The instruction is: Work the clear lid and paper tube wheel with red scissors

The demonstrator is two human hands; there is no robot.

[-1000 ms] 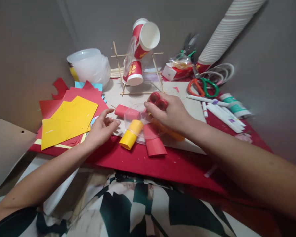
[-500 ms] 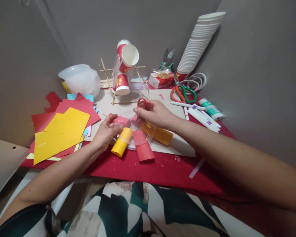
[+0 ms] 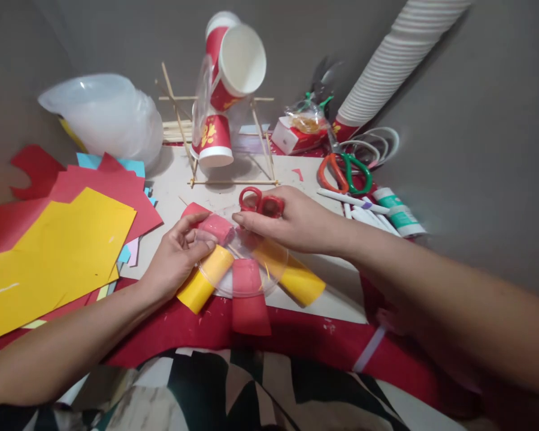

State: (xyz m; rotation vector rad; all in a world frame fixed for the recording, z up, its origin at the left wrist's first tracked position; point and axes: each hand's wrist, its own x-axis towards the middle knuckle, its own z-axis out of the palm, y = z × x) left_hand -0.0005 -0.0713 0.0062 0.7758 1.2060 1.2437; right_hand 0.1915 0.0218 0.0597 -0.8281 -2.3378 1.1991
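Note:
My left hand (image 3: 182,248) pinches the left rim of a clear plastic disc (image 3: 276,272). Red and yellow rolled-paper pieces spread out around the disc, among them a yellow roll (image 3: 206,280) below that hand, a red roll (image 3: 250,293) at the front and a yellow roll (image 3: 299,272) on the right. Near my left fingers lies another red roll (image 3: 215,226). My right hand (image 3: 291,221) grips small red-handled scissors (image 3: 261,203) above the disc; the blades point down and are mostly hidden behind the fingers.
Behind stands a wooden-stick frame (image 3: 233,183) with red-and-white paper cups (image 3: 242,60). Coloured paper sheets (image 3: 67,251) and clear plastic bowls (image 3: 108,120) are at left. On the right are larger scissors (image 3: 357,173), white sticks (image 3: 354,200), a tape roll (image 3: 399,212) and a tall cup stack (image 3: 395,66).
The view has come closer to the table, so everything looks larger. Both hands keep their holds on the disc and the scissors, with little shift between them.

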